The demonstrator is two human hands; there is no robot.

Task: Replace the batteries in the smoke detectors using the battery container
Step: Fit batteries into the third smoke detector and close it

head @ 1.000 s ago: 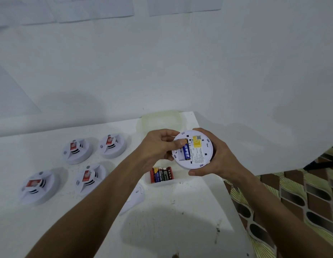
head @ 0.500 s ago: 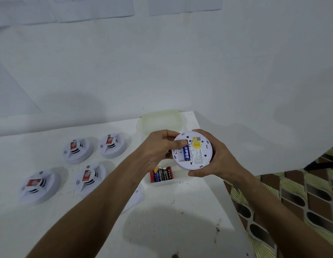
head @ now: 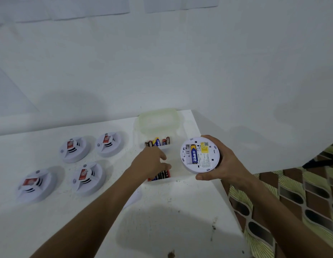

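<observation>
White round plastic smoke detector [head: 200, 155], back upward, is gripped by the right hand [head: 224, 161] beside the clear battery container [head: 158, 146]; one blue battery [head: 194, 155] is seated, the neighbouring slot open. The left hand [head: 148, 164] is lowered over the container, its fingers loosely curled, nothing visibly held. One cell should be pinched mid-body and its polarity matched.

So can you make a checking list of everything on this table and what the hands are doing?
Surface: white table, speckled with marks.
Job's things: held smoke detector, back up, one blue battery fitted; four detectors lying left; battery container open.
Clutter: pale lid behind the container.
Hands: left hand reaching into the container; right hand grips the detector.
Cables: nothing seen.
Surroundings: white wall; patterned floor at right.
</observation>
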